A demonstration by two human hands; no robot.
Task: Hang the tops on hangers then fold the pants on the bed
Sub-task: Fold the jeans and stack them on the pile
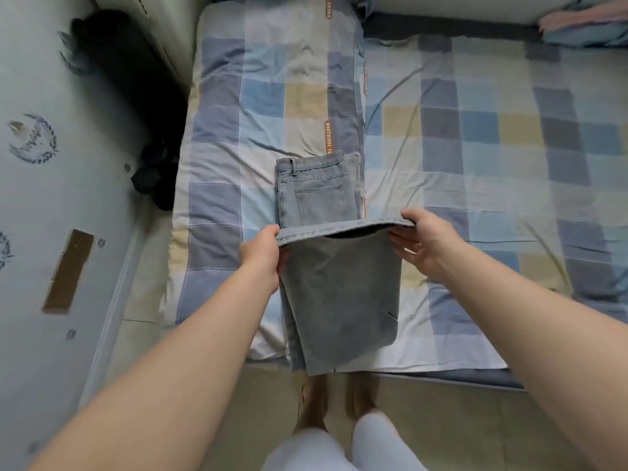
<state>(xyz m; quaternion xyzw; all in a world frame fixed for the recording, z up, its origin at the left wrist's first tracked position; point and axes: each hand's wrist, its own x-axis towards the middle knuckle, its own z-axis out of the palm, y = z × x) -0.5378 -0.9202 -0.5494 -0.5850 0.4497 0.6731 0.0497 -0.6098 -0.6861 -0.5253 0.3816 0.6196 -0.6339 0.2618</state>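
**Left hand** point(263, 248): centre of the frame. Fingers curled round the left corner of the raised hem, gripping it.

**Right hand** point(419, 243): centre, right of the other. Thumb on top of the hem's right corner and fingers underneath, pinching it.

**Jeans** point(314, 190): pale blue-grey denim, lengthwise in the middle of the frame on the checked bed point(475, 137). Waistband and back pocket lie flat at the far end. The leg ends are lifted off the bedding and held taut between both hands, just short of the pocket. The bend in the legs hangs at the bed's near edge.

**Pile of pink and blue cloth** point(577, 23): upper right, well apart from the jeans. What kind of cloth it is cannot be told.

**Dark objects** point(153, 180): on the floor at left, beside the bed; blurred.

**Progress (judged)**: pants stage under way, with the first lengthwise fold apparently half made. The hem has yet to be laid down, and a further fold is likely to follow. No tops or hangers are in view, so that stage cannot be confirmed.
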